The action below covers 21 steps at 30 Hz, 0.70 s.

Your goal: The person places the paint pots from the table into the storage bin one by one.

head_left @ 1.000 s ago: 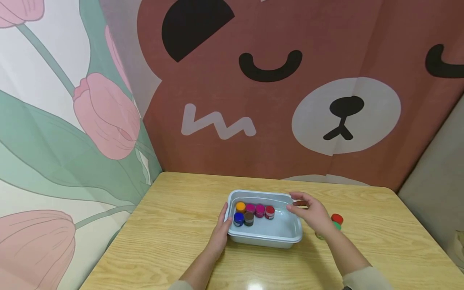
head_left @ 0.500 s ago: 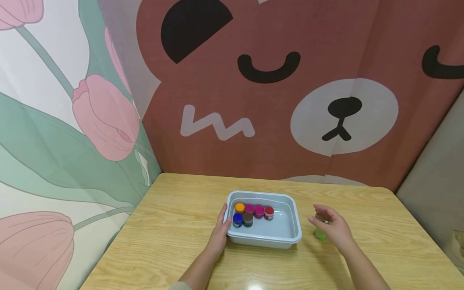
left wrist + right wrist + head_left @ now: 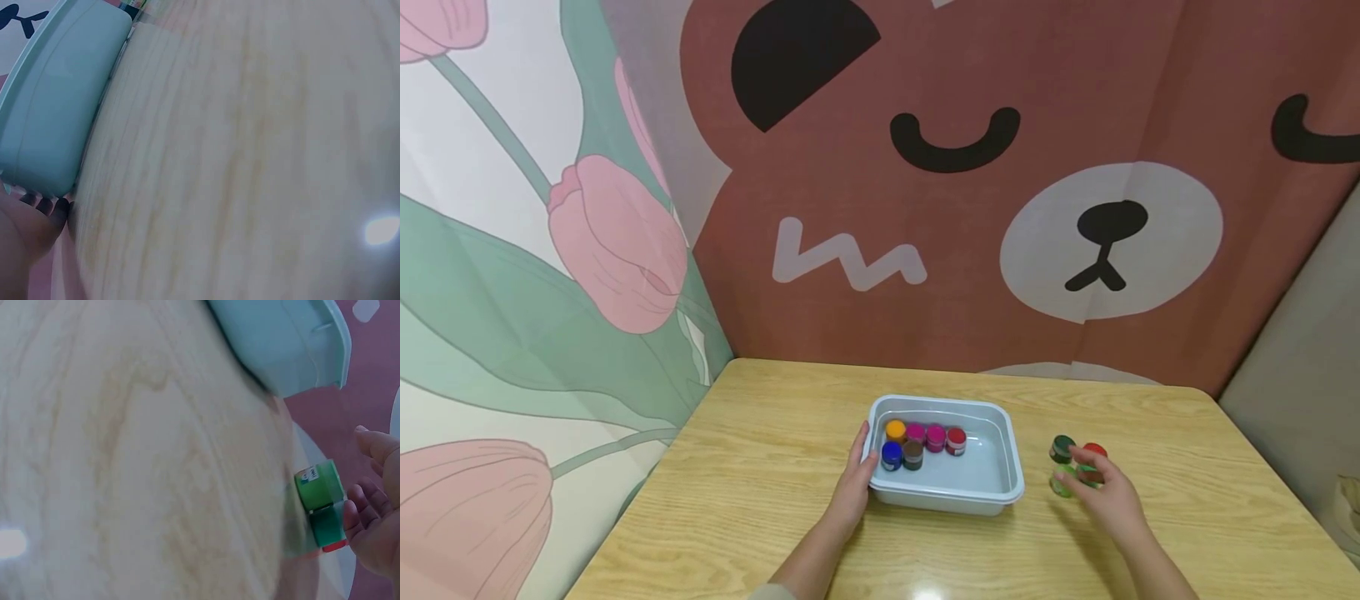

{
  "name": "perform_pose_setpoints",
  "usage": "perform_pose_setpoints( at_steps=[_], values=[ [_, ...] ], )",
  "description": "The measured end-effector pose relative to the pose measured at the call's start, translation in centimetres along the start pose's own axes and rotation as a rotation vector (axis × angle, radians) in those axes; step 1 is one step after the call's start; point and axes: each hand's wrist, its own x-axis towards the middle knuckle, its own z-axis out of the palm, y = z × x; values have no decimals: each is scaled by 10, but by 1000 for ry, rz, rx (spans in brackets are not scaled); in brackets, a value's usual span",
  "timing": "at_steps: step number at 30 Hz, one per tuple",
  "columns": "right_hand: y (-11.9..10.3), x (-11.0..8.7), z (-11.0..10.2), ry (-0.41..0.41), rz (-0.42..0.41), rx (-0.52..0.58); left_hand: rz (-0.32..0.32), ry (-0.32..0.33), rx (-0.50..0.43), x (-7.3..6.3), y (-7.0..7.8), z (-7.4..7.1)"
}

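My left hand (image 3: 852,482) holds the left end of a pale blue plastic tray (image 3: 951,498), thumb at the rim and fingers along the outer wall. In the left wrist view its fingertips (image 3: 59,212) touch the tray's end. Inside the tray stand small paint jars: orange (image 3: 896,430), two magenta, red (image 3: 956,440), blue (image 3: 891,455) and brown (image 3: 913,454). To the right, my right hand (image 3: 1108,498) hovers over more jars, thumb and fingers apart: dark green (image 3: 1062,448), red (image 3: 1095,450), light green (image 3: 1063,482) and a partly hidden green one (image 3: 327,525).
The wooden table (image 3: 775,467) carries the tray and the loose jars. Behind it hangs a brown bear-print cloth (image 3: 850,333), with a tulip-print cloth (image 3: 617,242) on the left. A small beige object (image 3: 1348,504) stands at the right edge.
My right hand has moved from the tray's right rim to the loose jars on the right, uncovering the dark green and red ones. My left hand and the tray have stayed put.
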Motion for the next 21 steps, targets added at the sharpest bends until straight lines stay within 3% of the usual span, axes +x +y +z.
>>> perform_pose_setpoints(
  at_steps=[11,21],
  values=[
    [14,4,9,14,20,-25,2,-8,-16,0,0,0],
    [14,3,15,24,-35,-67,0,-8,-11,0,0,0]
  ],
)
